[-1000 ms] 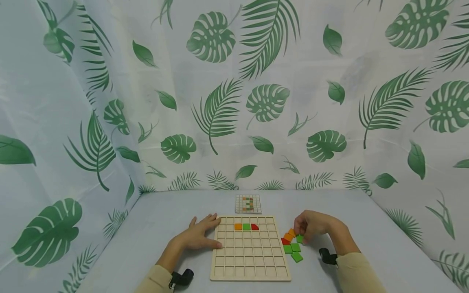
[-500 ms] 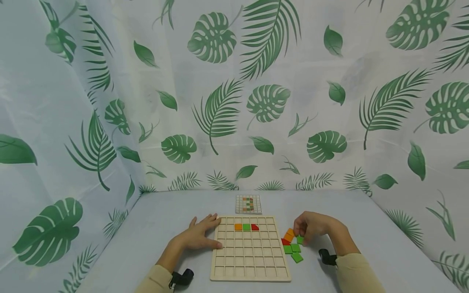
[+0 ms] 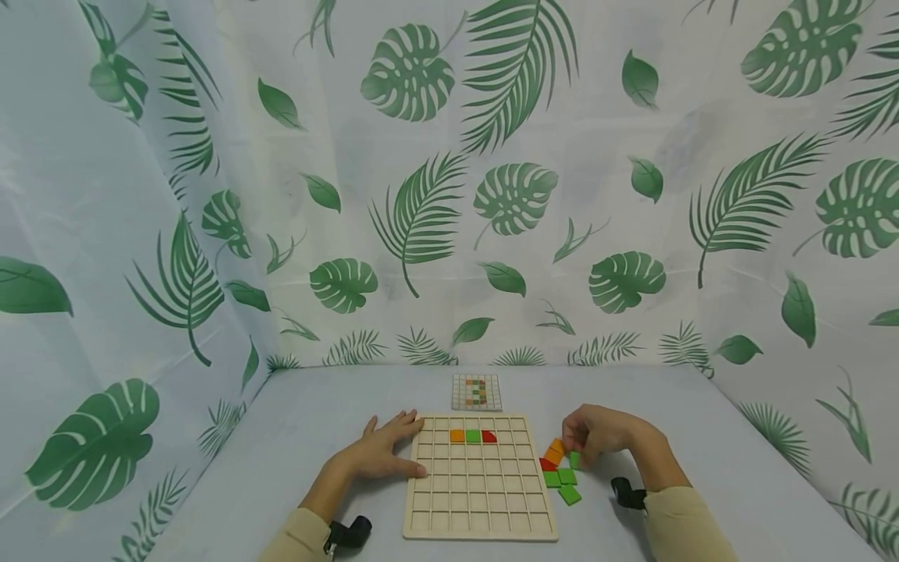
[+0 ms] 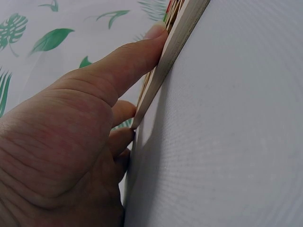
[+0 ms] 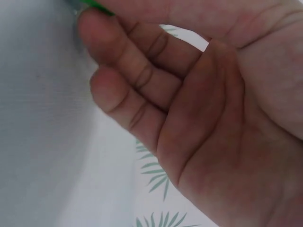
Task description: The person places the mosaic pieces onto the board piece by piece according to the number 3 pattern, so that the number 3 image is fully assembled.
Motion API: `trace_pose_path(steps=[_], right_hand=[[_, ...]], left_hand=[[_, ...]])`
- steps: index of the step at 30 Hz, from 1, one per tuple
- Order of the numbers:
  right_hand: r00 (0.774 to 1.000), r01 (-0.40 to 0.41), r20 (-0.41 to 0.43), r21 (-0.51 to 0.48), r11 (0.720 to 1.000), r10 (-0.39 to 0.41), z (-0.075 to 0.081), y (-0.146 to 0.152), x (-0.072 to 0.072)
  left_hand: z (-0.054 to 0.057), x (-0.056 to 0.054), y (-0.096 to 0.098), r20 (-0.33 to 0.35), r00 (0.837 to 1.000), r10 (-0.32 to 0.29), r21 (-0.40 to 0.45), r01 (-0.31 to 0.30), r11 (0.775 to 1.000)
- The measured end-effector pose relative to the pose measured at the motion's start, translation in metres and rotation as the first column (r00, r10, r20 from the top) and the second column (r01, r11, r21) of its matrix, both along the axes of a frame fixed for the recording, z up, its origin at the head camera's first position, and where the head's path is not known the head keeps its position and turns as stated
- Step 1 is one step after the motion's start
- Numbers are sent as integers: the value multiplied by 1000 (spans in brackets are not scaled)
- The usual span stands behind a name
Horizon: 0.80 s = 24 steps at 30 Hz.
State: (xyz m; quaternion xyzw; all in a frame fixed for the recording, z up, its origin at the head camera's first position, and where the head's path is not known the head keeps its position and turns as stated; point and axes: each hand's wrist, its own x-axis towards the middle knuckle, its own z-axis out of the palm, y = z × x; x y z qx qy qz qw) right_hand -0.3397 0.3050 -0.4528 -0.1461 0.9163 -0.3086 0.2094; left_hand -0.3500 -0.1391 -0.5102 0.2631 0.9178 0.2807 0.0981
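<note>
My left hand rests at the left edge of the wooden grid board, fingers spread. In the left wrist view, its thumb lies over the board's rim. One orange tile, one green tile and one red tile with a rounded corner sit in a row in the board. Right of the board, my right hand has curled fingers and pinches a green tile at the pile; a green sliver shows at its fingertips in the right wrist view.
Beside the board lie loose orange tiles, a red tile and several green tiles. A small pattern card with a coloured figure lies behind the board. A leaf-print curtain stands behind the table.
The upper loose orange tile has shifted slightly and now lines up with the other orange one. Both hands stay nearly still, and the tiles in the board are unchanged.
</note>
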Motion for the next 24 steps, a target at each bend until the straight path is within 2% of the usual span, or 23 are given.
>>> trace_pose_path(steps=[3,8,14,24], right_hand=[[997,-33,-65,-18,999,32,4,-1,0],[982,-117,-159,-103,988,100,11,-7,-4],[966,-130,-243,-144,981,93,13,-23,-9],[947,-157,-308,-204,966,89,11,-43,-12]], left_hand=[[1,1,0,-1,1000,2,1,-2,1000],[4,3,1,8,1000,6,7,-6,1000],[3,4,2,5,1000,10,2,-10,1000],[1,2,1,-1,1000,10,1,-10,1000]])
